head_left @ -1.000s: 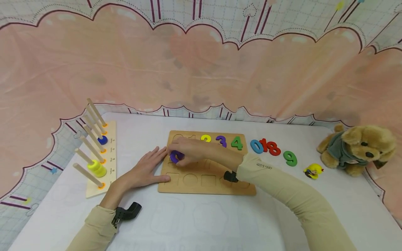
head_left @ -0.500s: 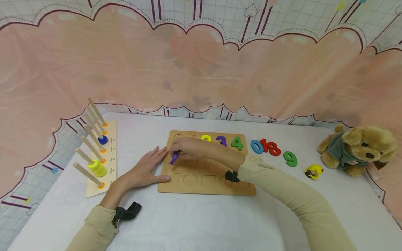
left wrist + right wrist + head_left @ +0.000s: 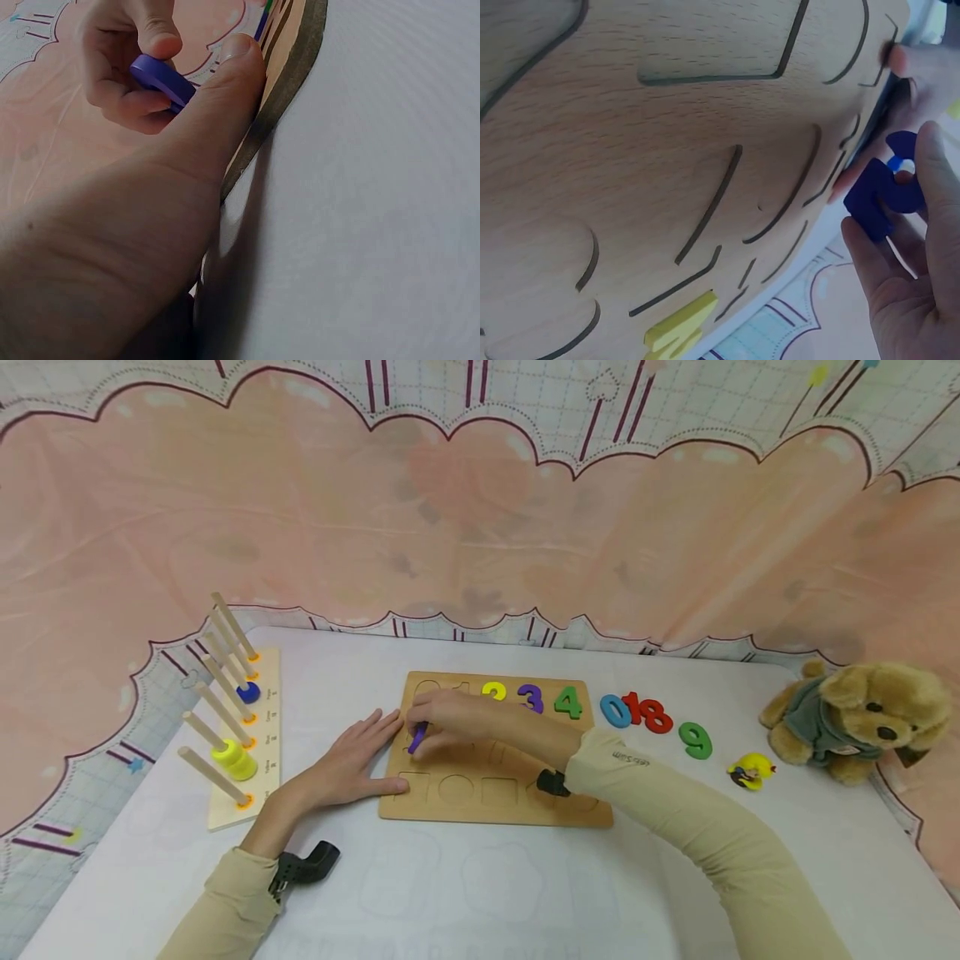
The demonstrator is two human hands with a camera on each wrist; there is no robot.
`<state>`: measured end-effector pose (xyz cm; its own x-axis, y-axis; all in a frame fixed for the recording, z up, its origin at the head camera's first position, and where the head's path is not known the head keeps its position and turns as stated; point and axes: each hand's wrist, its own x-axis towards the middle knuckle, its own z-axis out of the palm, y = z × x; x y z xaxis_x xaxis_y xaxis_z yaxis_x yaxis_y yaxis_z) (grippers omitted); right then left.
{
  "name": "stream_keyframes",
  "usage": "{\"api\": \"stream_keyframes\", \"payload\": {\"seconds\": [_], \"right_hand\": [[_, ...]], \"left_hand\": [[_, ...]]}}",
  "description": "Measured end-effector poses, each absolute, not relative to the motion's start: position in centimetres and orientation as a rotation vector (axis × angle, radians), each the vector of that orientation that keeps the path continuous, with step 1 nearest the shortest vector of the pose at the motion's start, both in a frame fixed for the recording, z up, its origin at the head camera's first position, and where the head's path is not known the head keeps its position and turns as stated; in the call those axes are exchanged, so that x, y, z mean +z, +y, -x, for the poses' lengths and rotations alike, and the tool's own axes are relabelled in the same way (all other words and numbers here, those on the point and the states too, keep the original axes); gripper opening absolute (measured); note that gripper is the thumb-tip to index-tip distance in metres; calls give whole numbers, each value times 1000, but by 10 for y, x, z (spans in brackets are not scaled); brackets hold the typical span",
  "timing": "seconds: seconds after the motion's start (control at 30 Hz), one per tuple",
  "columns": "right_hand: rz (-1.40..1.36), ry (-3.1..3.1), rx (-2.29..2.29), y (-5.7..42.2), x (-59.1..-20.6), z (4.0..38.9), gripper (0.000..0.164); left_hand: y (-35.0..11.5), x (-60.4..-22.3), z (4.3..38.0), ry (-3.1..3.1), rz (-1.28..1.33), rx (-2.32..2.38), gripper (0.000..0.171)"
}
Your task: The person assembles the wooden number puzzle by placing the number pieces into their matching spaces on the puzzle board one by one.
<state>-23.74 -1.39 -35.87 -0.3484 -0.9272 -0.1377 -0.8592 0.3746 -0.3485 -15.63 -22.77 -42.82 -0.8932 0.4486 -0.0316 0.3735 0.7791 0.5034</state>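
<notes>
My right hand (image 3: 453, 714) pinches a purple number piece (image 3: 417, 738) between thumb and fingers, above the left side of a wooden number board (image 3: 487, 760). Seen in the right wrist view, the piece (image 3: 874, 195) looks like a 5; it is tilted on edge in the head view. My left hand (image 3: 341, 768) lies with extended fingers at the board's left edge, its thumb (image 3: 232, 64) on the board. A yellow 2 (image 3: 493, 690), a purple 3 (image 3: 530, 697) and a green 4 (image 3: 567, 702) sit in the top row. My right forearm covers part of the board.
Right of the board lie a blue 0 (image 3: 616, 711), red 1 (image 3: 631, 707), red 8 (image 3: 657, 717) and green 9 (image 3: 695, 739). Beyond them are a yellow duck (image 3: 750, 771) and plush dog (image 3: 862, 718). A pegged stand (image 3: 266, 752) with yellow and blue rings stands left.
The purple number piece has turned from facing the head camera to nearly edge-on in my right hand. My left hand stays in place at the board's edge.
</notes>
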Motion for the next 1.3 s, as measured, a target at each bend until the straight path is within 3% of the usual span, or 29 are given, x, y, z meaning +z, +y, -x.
{"api": "stream_keyframes", "payload": {"seconds": [0.27, 0.67, 1.3], "right_hand": [[1625, 2345, -244, -18, -368, 237, 33], [1464, 2347, -316, -19, -378, 232, 44], [1362, 2428, -459, -18, -383, 228, 33]], "left_hand": [[-227, -430, 157, 2804, -644, 765, 100], [-226, -430, 158, 2829, -678, 767, 98], [-228, -429, 157, 2834, -671, 750, 98]]}}
